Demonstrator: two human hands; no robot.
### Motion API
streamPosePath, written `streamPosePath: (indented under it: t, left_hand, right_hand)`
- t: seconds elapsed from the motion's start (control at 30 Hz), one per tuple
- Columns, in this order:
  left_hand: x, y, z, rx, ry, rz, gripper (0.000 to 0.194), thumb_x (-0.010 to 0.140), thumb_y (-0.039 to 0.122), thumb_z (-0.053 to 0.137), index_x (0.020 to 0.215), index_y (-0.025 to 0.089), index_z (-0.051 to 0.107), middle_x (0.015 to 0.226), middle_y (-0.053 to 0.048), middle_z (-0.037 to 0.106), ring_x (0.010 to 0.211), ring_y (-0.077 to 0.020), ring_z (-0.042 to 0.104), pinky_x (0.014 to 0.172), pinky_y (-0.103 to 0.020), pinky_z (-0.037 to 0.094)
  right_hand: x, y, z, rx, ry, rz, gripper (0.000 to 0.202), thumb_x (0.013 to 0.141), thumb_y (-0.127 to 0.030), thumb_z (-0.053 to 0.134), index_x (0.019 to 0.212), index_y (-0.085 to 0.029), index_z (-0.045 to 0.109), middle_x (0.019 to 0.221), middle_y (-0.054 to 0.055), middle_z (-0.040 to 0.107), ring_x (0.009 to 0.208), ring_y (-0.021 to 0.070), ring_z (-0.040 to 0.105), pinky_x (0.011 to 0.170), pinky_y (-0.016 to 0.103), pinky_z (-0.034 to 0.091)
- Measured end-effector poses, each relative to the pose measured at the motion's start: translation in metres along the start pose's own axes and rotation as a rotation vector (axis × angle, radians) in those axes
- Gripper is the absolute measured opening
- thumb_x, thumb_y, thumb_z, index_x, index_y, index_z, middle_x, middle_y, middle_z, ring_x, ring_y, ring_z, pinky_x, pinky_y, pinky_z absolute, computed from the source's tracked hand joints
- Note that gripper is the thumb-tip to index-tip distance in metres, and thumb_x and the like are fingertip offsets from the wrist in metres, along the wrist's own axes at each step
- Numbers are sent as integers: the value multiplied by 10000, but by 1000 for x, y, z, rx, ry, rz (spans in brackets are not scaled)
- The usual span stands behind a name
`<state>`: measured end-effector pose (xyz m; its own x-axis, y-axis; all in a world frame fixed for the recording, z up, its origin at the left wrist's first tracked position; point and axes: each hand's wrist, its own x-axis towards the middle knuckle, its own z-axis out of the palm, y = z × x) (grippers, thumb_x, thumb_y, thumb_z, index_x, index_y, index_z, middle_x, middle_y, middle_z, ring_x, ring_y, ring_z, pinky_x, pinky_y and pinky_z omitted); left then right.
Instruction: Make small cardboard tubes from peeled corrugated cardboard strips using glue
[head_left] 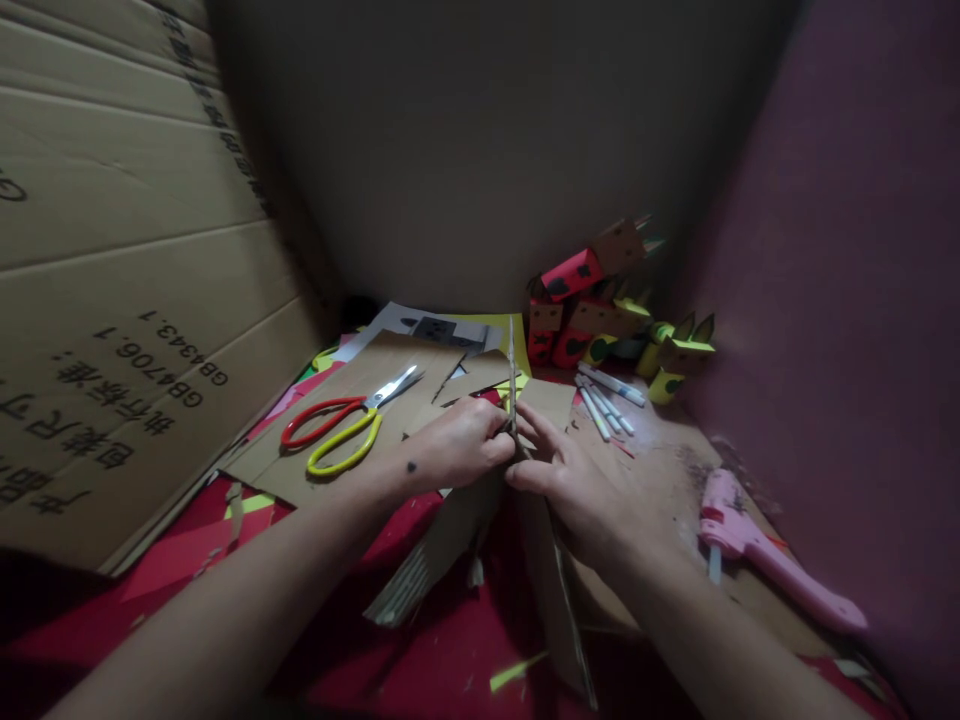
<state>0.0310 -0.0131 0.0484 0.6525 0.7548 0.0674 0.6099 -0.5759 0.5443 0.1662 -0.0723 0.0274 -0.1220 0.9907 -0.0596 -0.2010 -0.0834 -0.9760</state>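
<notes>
Both hands meet in the middle of the head view, over a bent piece of brown cardboard. My left hand has its fingers curled closed round the cardboard near its upper part. From the other side, my right hand pinches it between thumb and fingers. One narrow part stands upright above the hands, edge on. Two flaps hang below, the left one showing a ragged corrugated end. Scissors with one red and one yellow handle lie partly open left of my left hand, on flat cardboard.
A pink glue gun lies at right, near a purple panel. Several markers and red and yellow paper animal figures are behind my right hand. A large printed carton stands at left. Paper scraps litter the red cloth.
</notes>
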Motion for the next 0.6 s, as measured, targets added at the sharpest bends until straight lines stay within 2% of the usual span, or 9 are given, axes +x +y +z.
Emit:
streamPosePath:
  t: [0.07, 0.2, 0.33, 0.5, 0.6]
  left_hand:
    - [-2, 0, 0, -16, -16, 14, 161, 694, 188, 420, 534, 167, 427, 501, 47, 404, 461, -80, 359, 434, -217, 250]
    - [-2, 0, -1, 20, -37, 42, 170, 711, 191, 425, 543, 164, 431, 495, 52, 387, 458, -75, 342, 436, -213, 252]
    - [-4, 1, -7, 12, -80, 55, 170, 733, 186, 418, 598, 151, 515, 515, 49, 401, 472, -75, 347, 441, -209, 253]
    - [-7, 4, -15, -2, -76, 94, 178, 733, 173, 424, 614, 137, 552, 519, 51, 389, 478, -73, 339, 450, -205, 248]
    - [-8, 3, -16, -67, -61, 126, 178, 744, 169, 423, 642, 134, 564, 552, 50, 414, 516, -75, 360, 477, -197, 269]
  right_hand:
    - [0, -1, -2, 11, -9, 25, 866, 536, -82, 517, 1371, -256, 367, 1171, 29, 618, 890, 219, 603, 786, 363, 468]
    - [-1, -2, -5, -99, -1, 28, 861, 530, -74, 476, 1362, -281, 390, 1047, 18, 664, 731, 188, 590, 654, 331, 463]
    - [-3, -9, -4, -145, -21, 40, 878, 522, -74, 443, 1376, -262, 371, 900, 12, 682, 660, 172, 561, 622, 319, 442]
    - [-9, -24, 1, -201, 0, 55, 876, 516, -64, 444, 1376, -221, 378, 842, 8, 694, 764, 214, 587, 697, 352, 453]
    - [-12, -29, 3, -278, 26, 27, 750, 595, -98, 518, 1326, -251, 454, 1001, 19, 691, 942, 259, 591, 811, 402, 452]
